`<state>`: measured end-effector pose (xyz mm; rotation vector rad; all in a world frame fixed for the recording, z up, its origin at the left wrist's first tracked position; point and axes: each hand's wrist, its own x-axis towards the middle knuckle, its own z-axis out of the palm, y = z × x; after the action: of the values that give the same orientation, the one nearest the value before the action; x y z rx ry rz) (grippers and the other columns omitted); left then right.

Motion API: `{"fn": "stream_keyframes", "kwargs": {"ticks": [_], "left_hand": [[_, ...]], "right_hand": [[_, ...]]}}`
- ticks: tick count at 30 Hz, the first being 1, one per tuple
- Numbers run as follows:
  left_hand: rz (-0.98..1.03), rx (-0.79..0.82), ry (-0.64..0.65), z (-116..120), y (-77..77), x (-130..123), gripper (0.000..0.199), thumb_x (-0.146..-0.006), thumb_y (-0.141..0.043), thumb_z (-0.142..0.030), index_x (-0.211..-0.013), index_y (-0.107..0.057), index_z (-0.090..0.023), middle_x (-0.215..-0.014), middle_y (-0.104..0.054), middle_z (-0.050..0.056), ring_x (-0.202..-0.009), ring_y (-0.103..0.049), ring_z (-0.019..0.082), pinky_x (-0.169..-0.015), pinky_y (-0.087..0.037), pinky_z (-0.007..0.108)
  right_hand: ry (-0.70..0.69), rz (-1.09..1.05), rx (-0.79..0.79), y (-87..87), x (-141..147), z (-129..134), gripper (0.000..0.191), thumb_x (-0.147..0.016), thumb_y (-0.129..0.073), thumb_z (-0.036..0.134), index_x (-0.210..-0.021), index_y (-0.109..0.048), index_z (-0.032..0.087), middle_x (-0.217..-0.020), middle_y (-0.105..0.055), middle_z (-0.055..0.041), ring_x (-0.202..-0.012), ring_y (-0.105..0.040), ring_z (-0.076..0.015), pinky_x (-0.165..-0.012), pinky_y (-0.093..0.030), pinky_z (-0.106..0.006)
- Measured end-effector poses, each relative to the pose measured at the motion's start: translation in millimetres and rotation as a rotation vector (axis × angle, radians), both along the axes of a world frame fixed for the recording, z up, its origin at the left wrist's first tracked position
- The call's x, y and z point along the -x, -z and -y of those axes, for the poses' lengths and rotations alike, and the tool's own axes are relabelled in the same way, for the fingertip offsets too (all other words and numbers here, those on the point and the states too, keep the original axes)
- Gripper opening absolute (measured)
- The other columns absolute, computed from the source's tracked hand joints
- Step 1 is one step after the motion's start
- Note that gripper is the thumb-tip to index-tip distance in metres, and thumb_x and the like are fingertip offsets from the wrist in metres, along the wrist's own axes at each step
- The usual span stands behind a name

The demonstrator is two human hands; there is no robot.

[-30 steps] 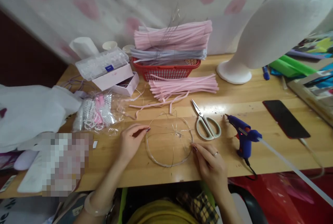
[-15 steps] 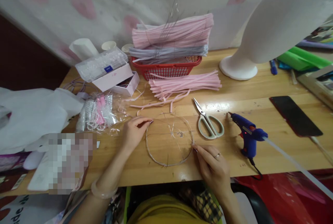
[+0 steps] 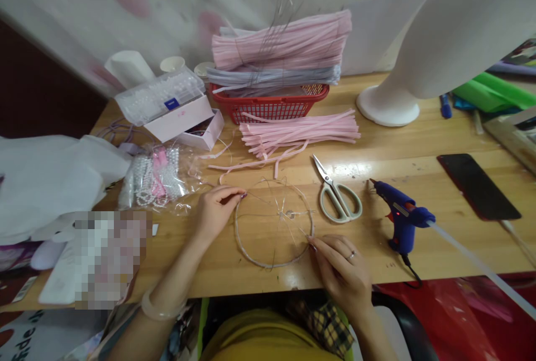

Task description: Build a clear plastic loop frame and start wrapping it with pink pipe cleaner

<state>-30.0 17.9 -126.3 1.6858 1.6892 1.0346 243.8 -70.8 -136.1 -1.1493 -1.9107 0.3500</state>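
A thin pale hoop (image 3: 253, 262) lies over the wooden table, with fine wires (image 3: 281, 214) crossing inside it and meeting near its middle. My left hand (image 3: 218, 210) pinches at the hoop's upper left edge, thumb and index finger together. At the lower right edge, my right hand (image 3: 341, 266), with a ring on one finger, pinches the hoop or a wire end; which one is too small to tell. Scissors (image 3: 339, 199) with pale green handles lie just right of the hoop. Further right stands a blue glue gun (image 3: 400, 215) with a long clear stick in it.
Behind the hoop lie pink strips (image 3: 299, 133) and a red basket (image 3: 268, 110) piled with more bundles. White boxes (image 3: 180, 118) and bagged beads (image 3: 154, 176) are at the left. A white mannequin head (image 3: 387, 107) and a phone (image 3: 477, 185) are at the right.
The wires inside the hoop have shifted, and their crossing sits slightly further right. My right hand has moved a little down along the rim. My left hand stays nearly in place; the view has shifted slightly.
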Motion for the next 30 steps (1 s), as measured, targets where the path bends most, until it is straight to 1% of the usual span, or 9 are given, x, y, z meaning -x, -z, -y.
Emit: {"fn": "stream_keyframes", "kwargs": {"ticks": [6, 12, 15, 18, 22, 26, 30], "left_hand": [[0.006, -0.041, 0.017, 1.7, -0.7, -1.6, 0.011, -0.079, -0.066, -0.022, -0.078, -0.077, -0.025, -0.084, -0.078, 0.001, -0.078, -0.07, 0.017, -0.075, -0.056, 0.03], [0.02, -0.099, 0.059, 3.1, -2.6, -3.6, 0.012, -0.08, -0.066, -0.019, -0.079, -0.077, -0.022, -0.082, -0.077, 0.002, -0.076, -0.07, 0.016, -0.073, -0.056, 0.028], [0.014, -0.128, 0.074, 3.5, -3.6, -3.2, 0.012, -0.08, -0.066, -0.017, -0.08, -0.077, -0.022, -0.081, -0.077, 0.002, -0.076, -0.069, 0.016, -0.072, -0.056, 0.028], [0.01, -0.118, 0.101, 3.7, -3.7, -3.0, 0.012, -0.08, -0.067, -0.016, -0.08, -0.078, -0.022, -0.082, -0.077, 0.002, -0.076, -0.07, 0.016, -0.072, -0.056, 0.028], [0.005, -0.108, 0.132, 4.1, -1.4, -3.0, 0.013, -0.081, -0.066, -0.016, -0.08, -0.078, -0.021, -0.082, -0.077, 0.002, -0.075, -0.07, 0.016, -0.072, -0.056, 0.028], [0.011, -0.116, 0.118, 4.5, 1.4, -3.1, 0.012, -0.081, -0.066, -0.017, -0.081, -0.078, -0.021, -0.082, -0.077, 0.002, -0.076, -0.07, 0.016, -0.073, -0.056, 0.028], [0.002, -0.115, 0.094, 4.1, 0.5, -4.1, 0.012, -0.081, -0.066, -0.02, -0.08, -0.078, -0.022, -0.082, -0.077, 0.002, -0.075, -0.069, 0.016, -0.072, -0.056, 0.029]], "right_hand": [[0.047, -0.019, -0.018, 0.5, -0.1, 2.4, 0.05, -0.086, -0.056, 0.001, -0.128, -0.063, 0.027, -0.084, -0.07, -0.0059, -0.072, -0.064, -0.019, -0.064, -0.053, -0.034], [0.02, -0.014, -0.007, 0.3, 0.9, 1.7, 0.047, -0.084, -0.058, -0.002, -0.124, -0.064, 0.021, -0.085, -0.07, -0.0073, -0.072, -0.062, -0.0186, -0.065, -0.053, -0.033], [0.026, 0.004, -0.01, -1.8, 2.1, 1.2, 0.05, -0.084, -0.058, -0.002, -0.127, -0.062, 0.021, -0.086, -0.07, -0.0075, -0.073, -0.061, -0.019, -0.065, -0.052, -0.033], [0.032, 0.019, -0.007, -3.6, 2.8, 1.2, 0.053, -0.085, -0.057, -0.002, -0.132, -0.059, 0.021, -0.086, -0.069, -0.0074, -0.073, -0.06, -0.0188, -0.065, -0.051, -0.033], [0.017, 0.012, 0.013, -2.7, 2.8, 1.6, 0.053, -0.085, -0.057, -0.002, -0.133, -0.058, 0.021, -0.089, -0.068, -0.0078, -0.076, -0.06, -0.0189, -0.069, -0.051, -0.033], [0.027, -0.004, 0.013, 0.5, 2.1, 3.5, 0.055, -0.084, -0.057, -0.003, -0.134, -0.058, 0.022, -0.091, -0.068, -0.0082, -0.078, -0.062, -0.0188, -0.068, -0.052, -0.032], [0.067, -0.036, 0.022, 3.1, 2.2, 5.3, 0.056, -0.084, -0.058, -0.004, -0.133, -0.059, 0.023, -0.092, -0.068, -0.0083, -0.079, -0.064, -0.0189, -0.068, -0.053, -0.031]]}}
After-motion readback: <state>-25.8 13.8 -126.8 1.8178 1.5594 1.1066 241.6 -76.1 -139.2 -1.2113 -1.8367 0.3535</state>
